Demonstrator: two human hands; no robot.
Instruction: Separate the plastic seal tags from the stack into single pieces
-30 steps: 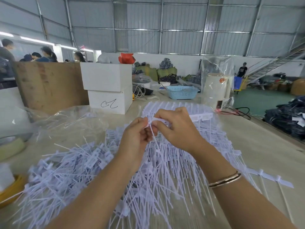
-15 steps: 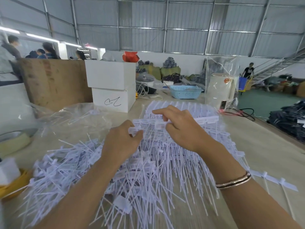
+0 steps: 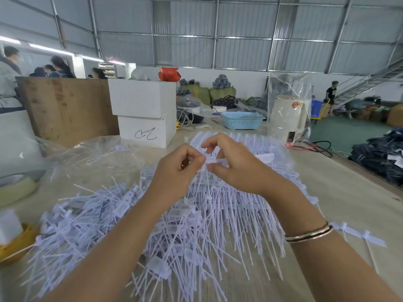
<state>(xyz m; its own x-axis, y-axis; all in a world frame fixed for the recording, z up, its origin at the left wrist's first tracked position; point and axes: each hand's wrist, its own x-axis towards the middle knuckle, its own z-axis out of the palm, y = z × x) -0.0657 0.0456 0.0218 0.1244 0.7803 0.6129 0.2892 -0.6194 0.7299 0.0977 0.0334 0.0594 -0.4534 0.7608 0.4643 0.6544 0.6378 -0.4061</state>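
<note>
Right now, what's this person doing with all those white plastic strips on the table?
A person is pulling plastic seal tags apart by hand. Both hands are raised over the table: the left hand pinches one end of a joined strip of tags, and the right hand grips it beside that. A heap of loose single tags lies to the left, and a stack of still-joined strips fans out under the hands.

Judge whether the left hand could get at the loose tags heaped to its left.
Probably yes: the loose tags lie uncovered beside the left hand, though it now pinches a tag strip.
</note>
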